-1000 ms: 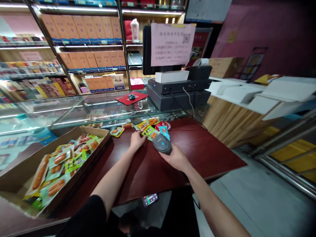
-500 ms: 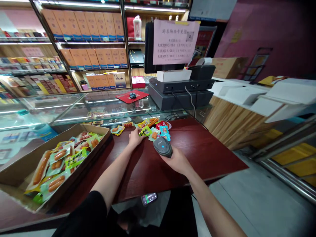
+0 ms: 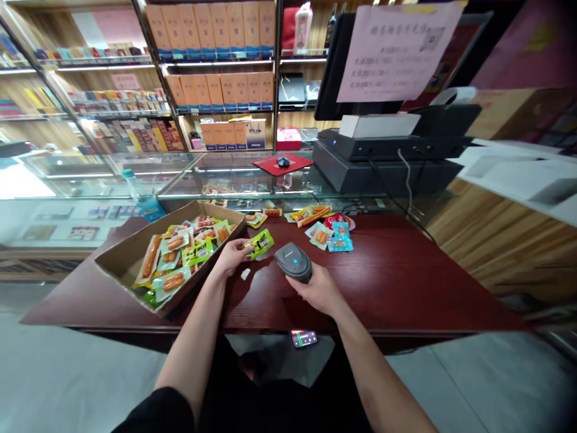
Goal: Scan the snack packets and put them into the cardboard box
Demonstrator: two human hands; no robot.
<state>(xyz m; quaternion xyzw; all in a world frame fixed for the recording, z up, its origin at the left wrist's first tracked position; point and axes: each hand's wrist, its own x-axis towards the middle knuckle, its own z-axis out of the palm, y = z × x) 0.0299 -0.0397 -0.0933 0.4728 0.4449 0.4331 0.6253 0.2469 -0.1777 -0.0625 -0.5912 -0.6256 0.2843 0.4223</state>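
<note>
The left hand is pinching a green sausage packet just right of the cardboard tray, having moved it away from the loose packets, while the right hand is wrapping firmly around a handheld barcode scanner.

Left hand, right hand, both curled

Counter: tray left | barcode scanner centre | snack packets right | register behind
</note>
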